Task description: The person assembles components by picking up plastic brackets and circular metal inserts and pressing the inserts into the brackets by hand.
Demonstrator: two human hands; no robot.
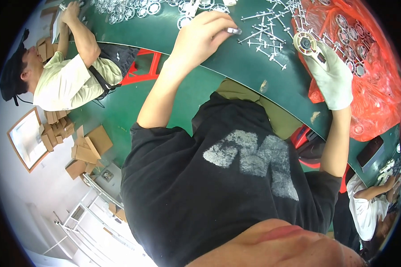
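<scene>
ring part at the gloved fingertips, small piece in the bare ones, white rods between

the cream ring part [305, 43] sits at the fingertips of the gloved right hand [329, 75], which is the nearer one and seems clamped on it, though the glove's grip is partly hidden. its long axis slants from the ring, at the far left end, to a short stem pointing back toward the palm. from the bare fingers it lies to the right and a little nearer the body, well apart.

the left hand [205, 35] has thumb and forefinger together on a small silvery piece [234, 31], which pokes out rightward.

between the two sets of fingers lie loose white rods [265, 38]. right of the gloved fingers spreads a red plastic bag [376, 107] with more rings [345, 35] in it; left of the bare fingers and beyond are silvery wheels [133, 10].

under it all is a dark green table [236, 64]. a co-worker [71, 80] sits far left of the bare fingers, another person [367, 207] right of the glove and bodyward. cardboard boxes [93, 144] stand leftward, behind the bare hand, over a green floor [113, 118].
</scene>
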